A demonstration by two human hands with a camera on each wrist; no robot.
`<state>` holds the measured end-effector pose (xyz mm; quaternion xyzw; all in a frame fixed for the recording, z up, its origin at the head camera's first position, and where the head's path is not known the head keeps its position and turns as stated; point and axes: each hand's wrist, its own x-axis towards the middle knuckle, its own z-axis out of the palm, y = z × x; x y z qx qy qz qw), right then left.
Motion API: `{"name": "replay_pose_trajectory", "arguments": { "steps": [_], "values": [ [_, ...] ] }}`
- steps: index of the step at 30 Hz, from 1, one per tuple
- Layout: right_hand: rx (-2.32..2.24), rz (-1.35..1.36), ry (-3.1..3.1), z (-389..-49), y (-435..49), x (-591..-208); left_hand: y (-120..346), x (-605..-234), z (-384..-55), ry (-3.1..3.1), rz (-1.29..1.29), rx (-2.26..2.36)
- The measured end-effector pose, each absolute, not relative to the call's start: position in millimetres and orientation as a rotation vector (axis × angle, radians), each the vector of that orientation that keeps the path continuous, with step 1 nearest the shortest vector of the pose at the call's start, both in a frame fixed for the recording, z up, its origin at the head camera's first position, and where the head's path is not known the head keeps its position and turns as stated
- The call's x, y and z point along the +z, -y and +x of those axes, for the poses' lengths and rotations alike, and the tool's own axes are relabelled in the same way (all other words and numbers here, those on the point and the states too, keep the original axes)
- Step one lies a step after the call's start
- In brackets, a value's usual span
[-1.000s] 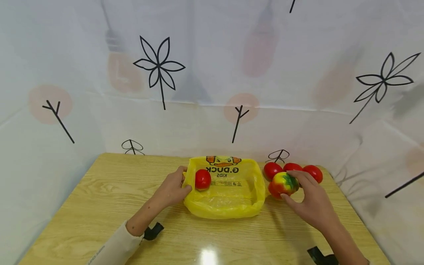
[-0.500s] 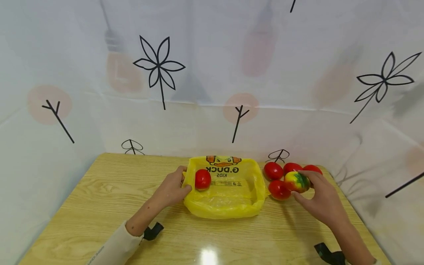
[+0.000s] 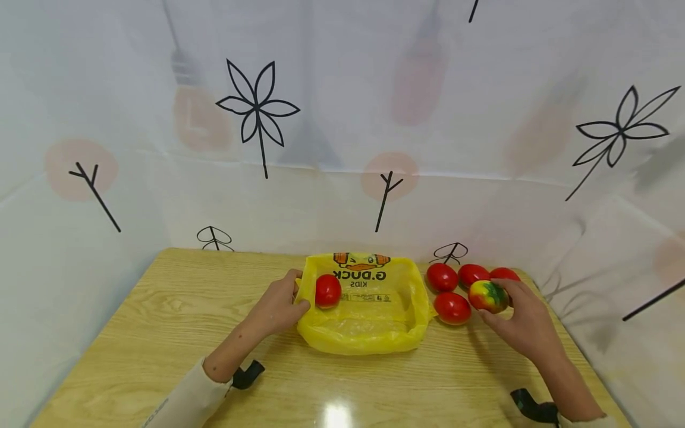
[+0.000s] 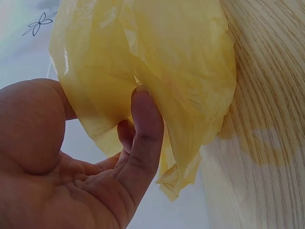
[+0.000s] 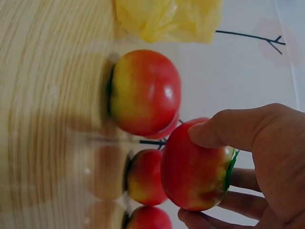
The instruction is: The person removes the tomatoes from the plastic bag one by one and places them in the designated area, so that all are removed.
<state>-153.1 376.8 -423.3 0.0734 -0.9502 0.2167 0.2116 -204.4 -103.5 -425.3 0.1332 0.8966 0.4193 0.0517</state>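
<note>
In the head view my left hand [image 3: 275, 303] pinches the left edge of a yellow plastic bag [image 3: 361, 343], whose mouth gapes upward. The left wrist view shows the thumb and fingers with the thin yellow plastic [image 4: 190, 71] between them. One red tomato [image 3: 327, 290] lies inside the bag, near that same edge. To the right of the bag, my right hand [image 3: 527, 324] grips a red-and-yellow tomato [image 3: 487, 297] by its sides, green leafy end facing up and right. A red tomato [image 3: 452, 308] rests on the table just left of the held one.
Behind the held tomato, more red tomatoes [image 3: 442, 277] stand in a row along the back right of the wooden table [image 3: 176, 321]. A white patterned cloth [image 3: 316, 202] hangs at the back and sides. Black straps [image 3: 248, 374] show at both wrists.
My right hand has shifted right with the tomato, off the front tomato that it overlapped earlier, which now shows whole. The left hand and the bag have stayed put.
</note>
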Motion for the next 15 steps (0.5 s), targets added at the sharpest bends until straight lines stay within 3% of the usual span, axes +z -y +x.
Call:
{"name": "replay_pose_trajectory", "arguments": {
  "steps": [15],
  "values": [
    [0.624, 0.087, 2.797, -160, -389, -441, 104, -425, -205, -2.734, 0.403, 1.259]
  ]
}}
